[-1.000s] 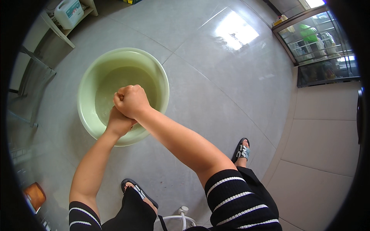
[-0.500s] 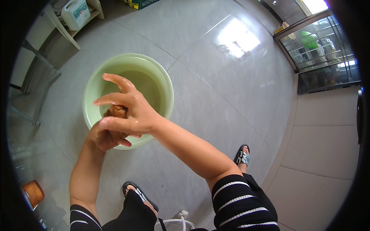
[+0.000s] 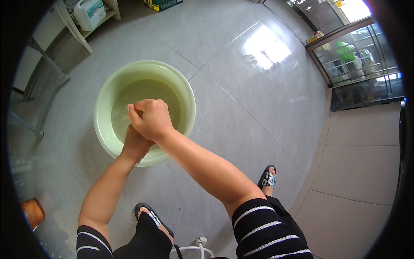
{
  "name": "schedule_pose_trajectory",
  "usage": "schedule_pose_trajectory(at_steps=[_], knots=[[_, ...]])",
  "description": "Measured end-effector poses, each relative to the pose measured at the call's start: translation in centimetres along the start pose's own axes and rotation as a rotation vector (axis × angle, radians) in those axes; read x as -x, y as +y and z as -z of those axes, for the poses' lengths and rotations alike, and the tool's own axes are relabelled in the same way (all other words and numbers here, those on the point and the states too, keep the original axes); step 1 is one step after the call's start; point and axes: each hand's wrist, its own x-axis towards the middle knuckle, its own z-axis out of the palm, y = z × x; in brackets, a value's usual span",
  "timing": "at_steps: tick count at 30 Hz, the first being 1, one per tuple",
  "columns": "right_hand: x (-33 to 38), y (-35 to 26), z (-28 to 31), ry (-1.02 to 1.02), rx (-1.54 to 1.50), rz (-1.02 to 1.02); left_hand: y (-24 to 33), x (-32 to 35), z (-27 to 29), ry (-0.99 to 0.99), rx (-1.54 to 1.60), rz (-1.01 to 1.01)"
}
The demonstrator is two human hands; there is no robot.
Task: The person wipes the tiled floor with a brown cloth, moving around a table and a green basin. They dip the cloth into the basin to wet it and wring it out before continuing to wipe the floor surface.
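Observation:
A round pale-green basin (image 3: 189, 97) stands on the floor in front of me, with cloudy water (image 3: 146, 90) in it. Over its near half, my two hands press together, one stacked on the other. My right hand (image 3: 153, 117) is on top, its fingers curled into a fist around a brown, rough-textured wad (image 3: 140, 113). Only a sliver of the wad shows between the fingers, and its exact kind cannot be made out. Beneath it, my left hand (image 3: 137, 144) is closed against the wad's lower part, with most of its fingers hidden.
Grey floor tiles (image 3: 241, 142) surround the basin. At the upper left, a white jug (image 3: 89, 15) stands on a low shelf, with metal legs (image 3: 49, 82) below. A brown container (image 3: 33, 212) is at lower left, a white hose (image 3: 201, 244) near my feet, and a glass-fronted cabinet (image 3: 358, 54) at right.
My right hand's spread fingers have closed over the brown wad, which is now mostly covered. Both hands have shifted slightly right, and my left hand has moved farther under the right.

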Motion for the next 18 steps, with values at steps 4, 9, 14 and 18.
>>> schedule_pose_trajectory(at_steps=[4,9,14,18], knots=[[-0.5,0.7,-0.7,-0.041,0.142,-0.009,-2.8,-2.2,0.4,0.087,-0.132,-0.182],[0.5,0.6,-1.4,-0.108,0.141,-0.174,-2.5,-1.2,0.8,0.020,-0.163,0.028],[3.1,0.4,-0.3,-0.027,-0.143,-0.212,-3.6,-0.4,2.6,-0.005,0.069,-0.037],[4.6,0.8,0.6,-0.043,-0.330,-0.393,-1.6,0.7,4.4,-0.069,0.298,0.114]])
